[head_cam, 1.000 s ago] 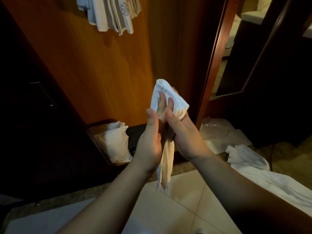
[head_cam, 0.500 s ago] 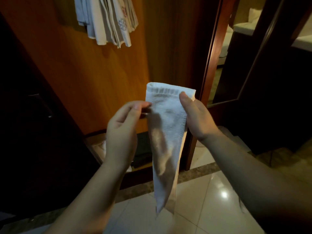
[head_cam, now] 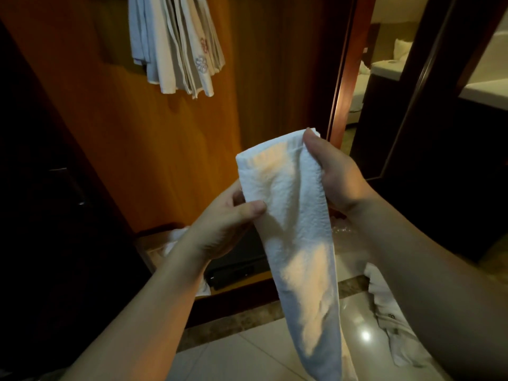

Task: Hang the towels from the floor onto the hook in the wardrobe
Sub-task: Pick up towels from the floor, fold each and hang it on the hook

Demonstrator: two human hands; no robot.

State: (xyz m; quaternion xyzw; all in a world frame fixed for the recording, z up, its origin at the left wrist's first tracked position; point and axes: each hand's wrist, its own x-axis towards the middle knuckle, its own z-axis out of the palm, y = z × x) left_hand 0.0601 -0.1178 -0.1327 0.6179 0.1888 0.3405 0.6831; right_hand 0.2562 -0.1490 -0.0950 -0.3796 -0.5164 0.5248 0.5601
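I hold one white towel (head_cam: 297, 243) up in front of me with both hands, so it hangs long and straight and does not drag on the floor (head_cam: 247, 353). My right hand (head_cam: 335, 177) pinches the top corner, thumb on the front, so the top edge stays up high. My left hand (head_cam: 222, 224) pinches the other side a bit lower, thumb pressed on the cloth, so the towel stays spread out and flat. I think I hold it this way so I can find a good spot to loop over the hook. I cannot see the hook itself, but a bunch of hung towels (head_cam: 176, 48) is up high on the wooden wardrobe wall (head_cam: 154, 149), above and to the left of my hands, so that is where this one should go. More white cloth (head_cam: 395, 325) lies on the floor near my right arm, and I think it waits for its turn. Another white cloth (head_cam: 170, 243) sits low in the wardrobe behind my left hand.
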